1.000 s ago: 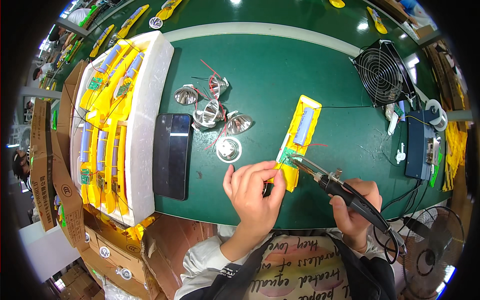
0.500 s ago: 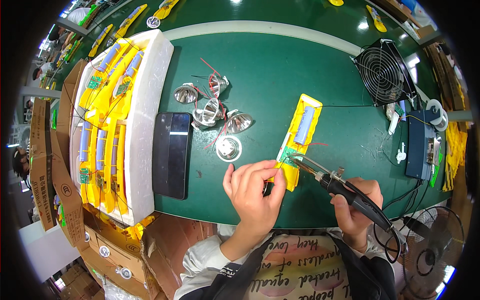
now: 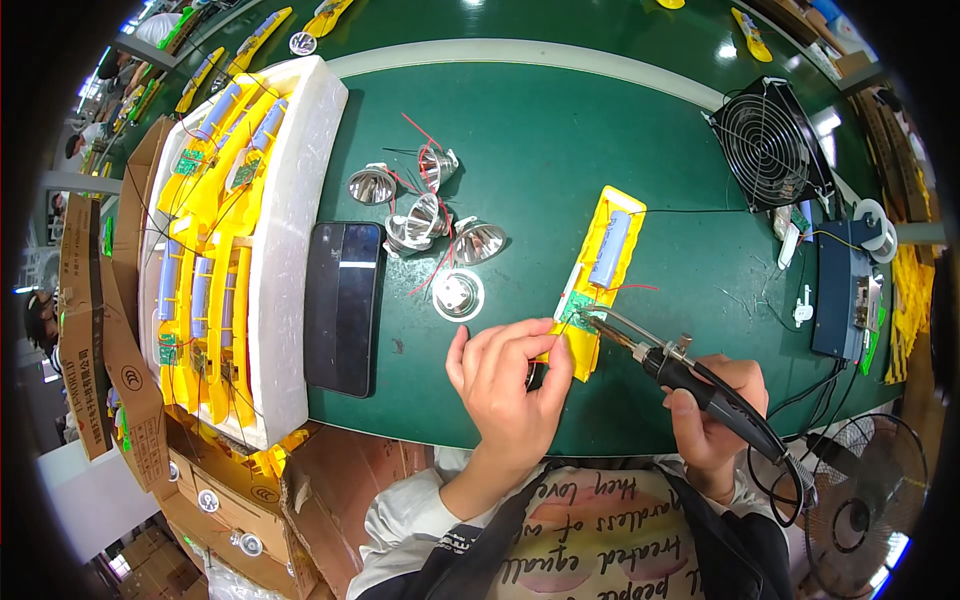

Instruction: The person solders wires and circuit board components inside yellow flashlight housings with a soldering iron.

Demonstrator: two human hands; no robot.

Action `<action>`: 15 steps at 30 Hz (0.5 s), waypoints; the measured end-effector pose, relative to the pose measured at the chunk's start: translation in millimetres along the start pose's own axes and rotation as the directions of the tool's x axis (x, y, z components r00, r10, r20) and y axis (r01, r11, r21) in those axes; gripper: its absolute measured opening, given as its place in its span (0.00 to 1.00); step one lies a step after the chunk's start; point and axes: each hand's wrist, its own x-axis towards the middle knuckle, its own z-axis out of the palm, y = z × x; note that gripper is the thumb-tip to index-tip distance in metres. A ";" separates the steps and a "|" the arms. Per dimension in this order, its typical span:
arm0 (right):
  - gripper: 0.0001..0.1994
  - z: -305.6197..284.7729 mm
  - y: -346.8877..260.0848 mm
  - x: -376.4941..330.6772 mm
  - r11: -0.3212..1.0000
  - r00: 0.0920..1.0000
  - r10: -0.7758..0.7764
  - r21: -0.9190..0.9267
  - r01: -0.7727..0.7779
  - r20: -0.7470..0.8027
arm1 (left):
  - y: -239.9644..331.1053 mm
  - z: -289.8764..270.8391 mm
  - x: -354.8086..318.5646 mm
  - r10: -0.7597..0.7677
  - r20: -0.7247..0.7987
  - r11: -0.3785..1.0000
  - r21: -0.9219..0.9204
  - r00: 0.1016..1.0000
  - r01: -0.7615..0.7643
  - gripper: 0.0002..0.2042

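Over the table (image 3: 540, 120), right hand (image 3: 708, 432) grips soldering iron (image 3: 698, 392); left hand (image 3: 514, 395) touches — seemingly pinches — yellow casing (image 3: 583, 347).

the head view, left one of a worn pair, looks steeply down from head height, facing forward over the counter (image 3: 520, 140). it is fairly near: the left hand (image 3: 512, 395) and right hand (image 3: 715, 415) sit just below the middle, the shirt (image 3: 600, 530) at the bottom. its fisheye reaches wide, from the foam box (image 3: 300, 200) at left to the square fan (image 3: 768, 145) at right, bending the counter's far edge (image 3: 520, 50) into an arc.
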 end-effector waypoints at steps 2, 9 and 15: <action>0.13 0.1 0.1 0.6 1.000 1.000 -0.010 -0.006 0.010 0.001 | -0.2 0.3 -0.1 -0.001 0.005 1.000 0.001 1.000 0.001 0.04; 0.12 -8.0 -3.8 -8.7 0.993 0.996 0.020 0.117 -0.010 -0.082 | 0.8 0.2 -0.4 0.005 -0.005 1.000 0.007 1.000 -0.005 0.04; 0.14 -20.5 -3.6 -27.9 0.979 0.974 0.115 0.186 -0.079 -0.196 | 0.6 2.0 -1.7 0.029 -0.009 0.997 0.074 1.000 -0.028 0.05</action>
